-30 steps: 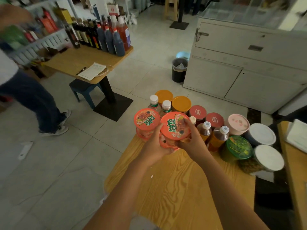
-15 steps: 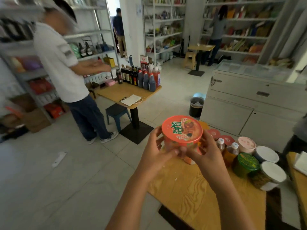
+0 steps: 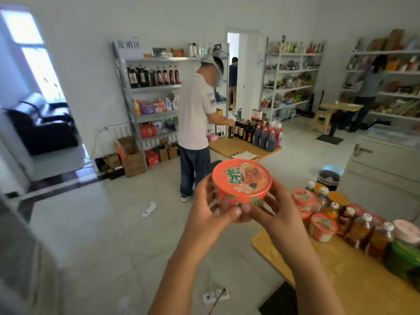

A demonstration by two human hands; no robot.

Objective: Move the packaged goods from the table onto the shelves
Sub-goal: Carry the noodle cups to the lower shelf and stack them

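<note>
An orange instant noodle bowl [image 3: 242,181] with a printed lid hangs in the air in front of me, held from both sides. My left hand [image 3: 208,208] grips its left wall and my right hand [image 3: 276,212] grips its right wall, thumbs meeting under the near rim. To my right, a wooden table [image 3: 318,264] carries two more orange noodle bowls [image 3: 321,226], several tea bottles [image 3: 359,233] and lidded cups. Metal shelves [image 3: 150,87] with bottles and packets stand against the far wall.
A person in a white shirt [image 3: 195,123] stands between me and the shelves, at a second table [image 3: 238,145] loaded with sauce bottles. A power strip [image 3: 214,296] and a white scrap lie on the tiled floor. A bin [image 3: 328,179] stands beside a white cabinet.
Both hands have lifted the noodle bowl off the table and carried it leftward. My view has swung up and left, from the table to the shelves and the standing person.
</note>
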